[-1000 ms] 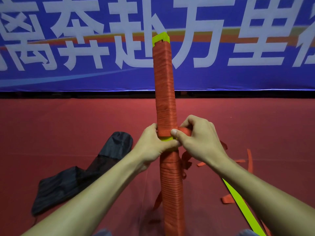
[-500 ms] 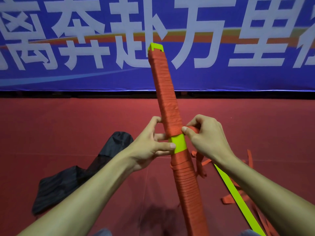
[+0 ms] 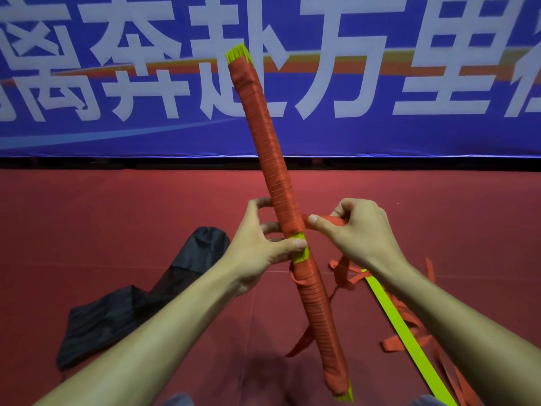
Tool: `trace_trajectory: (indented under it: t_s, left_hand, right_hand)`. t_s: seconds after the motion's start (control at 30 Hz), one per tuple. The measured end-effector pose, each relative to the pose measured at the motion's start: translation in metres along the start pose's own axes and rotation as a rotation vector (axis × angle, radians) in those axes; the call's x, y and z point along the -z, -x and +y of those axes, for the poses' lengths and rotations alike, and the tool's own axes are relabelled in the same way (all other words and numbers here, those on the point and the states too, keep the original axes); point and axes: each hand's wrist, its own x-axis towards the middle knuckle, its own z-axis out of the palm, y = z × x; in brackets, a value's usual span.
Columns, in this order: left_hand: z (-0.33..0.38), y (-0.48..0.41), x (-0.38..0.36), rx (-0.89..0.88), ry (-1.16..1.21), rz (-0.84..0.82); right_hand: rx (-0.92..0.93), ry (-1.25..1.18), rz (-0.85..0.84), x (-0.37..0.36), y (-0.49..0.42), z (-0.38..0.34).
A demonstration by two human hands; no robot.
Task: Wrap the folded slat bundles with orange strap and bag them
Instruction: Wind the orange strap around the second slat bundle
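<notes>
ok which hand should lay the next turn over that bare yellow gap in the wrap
Right, probably. The right hand pinches the loose orange strap just above the bare yellow-green gap, while the left hand is occupied holding the slat bundle at that gap.

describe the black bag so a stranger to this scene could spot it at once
Start at the red floor mat below the blue banner. On its left side lies the crumpled black fabric bag. It is the only dark, soft thing there; the orange strap scraps and the flat yellow-green slat lie on the right.
</notes>
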Motion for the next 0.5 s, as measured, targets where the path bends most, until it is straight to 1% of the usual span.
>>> trace_trajectory:
  t_s: [0.13,0.23,0.3,0.37,0.5]
  left_hand:
    - [-0.0016,-0.0022,-0.0027,-0.019,-0.075,0.086]
    - [-0.0009,0.0008,-0.0041,-0.054,-0.190,0.082]
    - [0.0002,0.0016,-0.0042,-0.079,-0.185,0.076]
    - [0.0018,0.0013,-0.0047,-0.074,-0.136,0.048]
    - [0.0044,0.0018,-0.0001,-0.011,-0.017,-0.122]
  right_hand:
    - [0.074,-0.038,-0.057,-0.0053,0.0058,-0.0071]
    - [0.083,-0.086,-0.041,-0.0089,0.0069,-0.0092]
    - [0.082,-0.105,-0.032,-0.0093,0.0059,-0.0101]
    - [0.083,-0.111,-0.024,-0.0093,0.0057,-0.0104]
    - [0.077,-0.096,-0.011,-0.0072,0.0047,-0.0066]
